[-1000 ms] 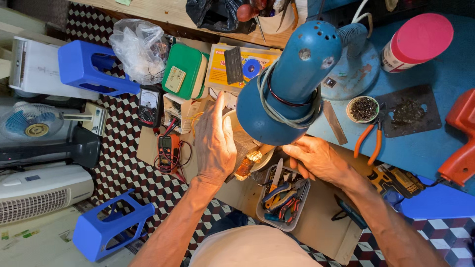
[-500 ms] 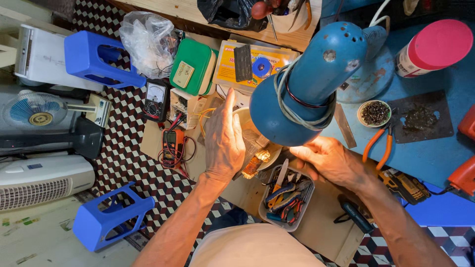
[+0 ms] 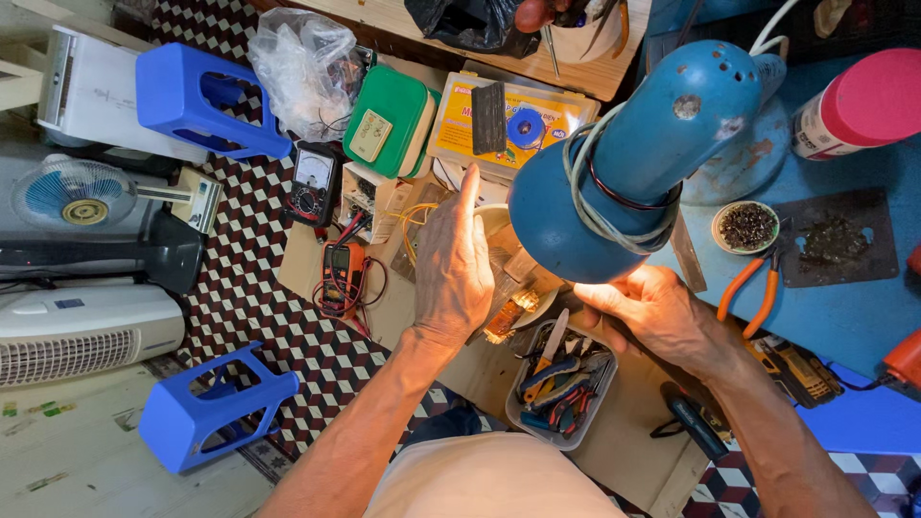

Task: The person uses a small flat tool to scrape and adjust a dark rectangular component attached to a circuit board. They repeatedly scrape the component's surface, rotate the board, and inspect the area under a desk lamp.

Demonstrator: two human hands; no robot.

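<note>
My left hand is turned with its back to me and wraps a small motor part with a copper winding, index finger pointing up. The part sits in the light under the shade of a blue desk lamp. From the right, my right hand reaches in to the same spot with fingers curled and thumb pointing at the part. The lamp shade hides its fingertips, so whether it grips the part is unclear. Just below both hands stands a clear tray of hand tools.
An orange multimeter, an analogue meter, a green case and a yellow box lie left of the lamp. Orange pliers and a dish of screws rest on the blue bench. Two blue stools and fans stand at left.
The head view has shifted slightly. Both hands stay under the lamp on the same part; the left hand has moved a little and its index finger now points up.
</note>
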